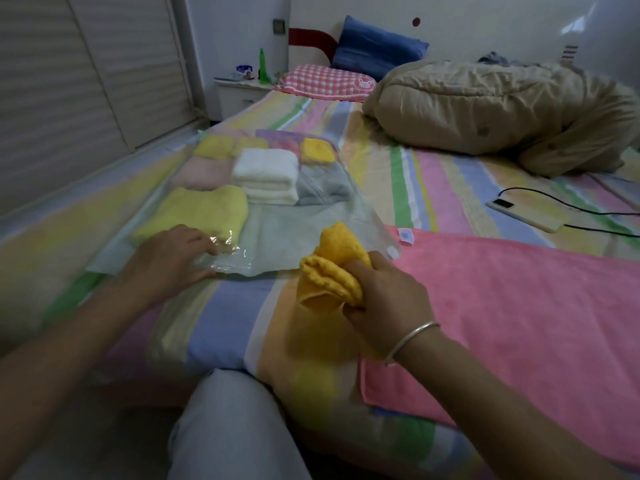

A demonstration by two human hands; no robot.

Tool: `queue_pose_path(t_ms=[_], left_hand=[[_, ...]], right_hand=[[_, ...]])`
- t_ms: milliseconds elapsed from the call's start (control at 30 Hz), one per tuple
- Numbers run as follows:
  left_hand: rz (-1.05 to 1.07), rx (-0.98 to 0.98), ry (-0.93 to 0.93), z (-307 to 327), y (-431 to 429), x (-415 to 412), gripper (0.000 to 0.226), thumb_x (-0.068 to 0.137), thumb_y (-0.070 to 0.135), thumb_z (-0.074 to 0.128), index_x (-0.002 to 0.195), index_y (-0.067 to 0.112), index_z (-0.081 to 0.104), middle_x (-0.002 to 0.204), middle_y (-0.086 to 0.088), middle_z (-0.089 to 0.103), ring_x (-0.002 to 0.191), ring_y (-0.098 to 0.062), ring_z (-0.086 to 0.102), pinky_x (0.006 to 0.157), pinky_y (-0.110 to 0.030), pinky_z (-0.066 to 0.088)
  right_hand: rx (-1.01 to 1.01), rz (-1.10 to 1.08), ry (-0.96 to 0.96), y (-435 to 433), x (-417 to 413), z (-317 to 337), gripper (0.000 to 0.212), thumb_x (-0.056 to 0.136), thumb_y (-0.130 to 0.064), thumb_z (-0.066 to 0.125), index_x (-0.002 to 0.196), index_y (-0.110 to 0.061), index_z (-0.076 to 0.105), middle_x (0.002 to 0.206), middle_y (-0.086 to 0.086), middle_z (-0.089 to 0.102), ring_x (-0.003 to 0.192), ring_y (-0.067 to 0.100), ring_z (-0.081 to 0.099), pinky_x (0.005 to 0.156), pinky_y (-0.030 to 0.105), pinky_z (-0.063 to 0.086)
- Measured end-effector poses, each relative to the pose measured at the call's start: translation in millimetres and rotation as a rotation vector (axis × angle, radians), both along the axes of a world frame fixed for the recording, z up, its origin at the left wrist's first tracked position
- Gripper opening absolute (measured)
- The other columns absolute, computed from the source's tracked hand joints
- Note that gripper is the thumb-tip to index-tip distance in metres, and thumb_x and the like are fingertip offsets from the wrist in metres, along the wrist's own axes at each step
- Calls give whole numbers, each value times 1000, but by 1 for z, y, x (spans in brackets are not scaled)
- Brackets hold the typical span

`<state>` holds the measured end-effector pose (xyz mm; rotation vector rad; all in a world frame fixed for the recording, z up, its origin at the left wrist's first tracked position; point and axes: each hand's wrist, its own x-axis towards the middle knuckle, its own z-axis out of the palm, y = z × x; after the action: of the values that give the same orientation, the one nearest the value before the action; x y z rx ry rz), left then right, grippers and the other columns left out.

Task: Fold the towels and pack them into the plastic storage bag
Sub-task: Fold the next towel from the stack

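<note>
On the bed (221, 323), the left hand (173, 258) pinches the bag (294, 223) at its near edge, at nine o'clock from the right hand (388, 299), which clutches an orange towel (332, 271).

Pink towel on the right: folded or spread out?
Spread. The pink towel lies flat over the bed, no folds visible, its label corner exposed near the plastic bag.
</note>
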<state>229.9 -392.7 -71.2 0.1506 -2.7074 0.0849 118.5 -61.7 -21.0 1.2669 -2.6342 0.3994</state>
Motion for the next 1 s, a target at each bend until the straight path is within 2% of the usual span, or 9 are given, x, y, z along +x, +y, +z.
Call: queue_pose_path(t_ms=[167, 300, 367, 467, 600, 667, 733, 900, 1000], left_hand=[[-11, 17, 95, 12, -9, 14, 31, 83, 48, 56, 96, 25, 71, 99, 11, 68, 96, -10, 57, 62, -29, 49], [6, -10, 168, 24, -10, 16, 33, 85, 38, 46, 96, 20, 71, 93, 3, 70, 86, -21, 66, 59, -32, 53], [103, 122, 245, 30, -10, 12, 23, 85, 28, 55, 99, 19, 72, 96, 3, 72, 84, -20, 68, 68, -33, 54], [220, 505, 367, 37, -14, 4, 22, 82, 6, 66, 97, 20, 75, 96, 6, 73, 85, -8, 68, 79, -29, 55], [304, 776, 511, 41, -22, 0, 8, 83, 18, 74, 87, 24, 78, 83, 9, 74, 78, 0, 68, 78, -29, 56], [311, 825, 571, 40, -24, 0, 6, 83, 21, 74, 87, 23, 79, 80, 9, 74, 78, -2, 69, 79, -34, 58], [292, 799, 650, 38, -20, 1, 7, 84, 18, 73, 88, 21, 79, 83, 10, 74, 79, -1, 69, 79, -36, 58], [137, 668, 829, 38, -5, 1, 11, 89, 11, 67, 95, 14, 76, 93, 8, 73, 91, -2, 68, 78, -35, 58], [77, 629, 906, 41, -1, 0, 14, 88, 12, 63, 95, 9, 75, 95, 5, 72, 93, -5, 68, 79, -37, 57]], right_hand=[[44, 151, 50, -32, 2, -11, 43, 72, -30, 70, 114, -23, 60, 104, 8, 55, 85, 34, 60, 57, 32, 36], [19, 359, 36, -55, 6, -14, 40, 63, -39, 61, 100, -24, 63, 85, 7, 58, 65, 31, 61, 46, 31, 41], [5, 461, 83, -73, 10, -11, 40, 63, -41, 59, 99, -24, 63, 86, 5, 59, 68, 28, 61, 47, 28, 39], [-39, 542, 194, -109, 11, -4, 42, 59, -33, 75, 98, -21, 66, 89, 6, 60, 75, 29, 58, 53, 31, 44], [104, 474, 185, -158, 8, 9, 43, 73, -34, 69, 112, -19, 60, 108, 9, 56, 98, 31, 54, 70, 36, 46], [284, 315, 21, -176, 0, 9, 41, 79, -39, 65, 116, -20, 59, 114, 8, 57, 104, 29, 55, 75, 33, 45], [298, 149, -220, -190, -9, 10, 36, 80, -42, 63, 108, -18, 63, 108, 8, 63, 97, 28, 61, 73, 31, 46], [-235, -71, -1048, -220, -35, 16, 40, 81, -27, 69, 116, -9, 61, 109, 9, 62, 104, 29, 59, 89, 33, 49], [-567, -15, -1422, -232, -37, 18, 14, 87, -21, 64, 95, -9, 62, 86, 12, 67, 76, 23, 65, 68, 33, 57]])
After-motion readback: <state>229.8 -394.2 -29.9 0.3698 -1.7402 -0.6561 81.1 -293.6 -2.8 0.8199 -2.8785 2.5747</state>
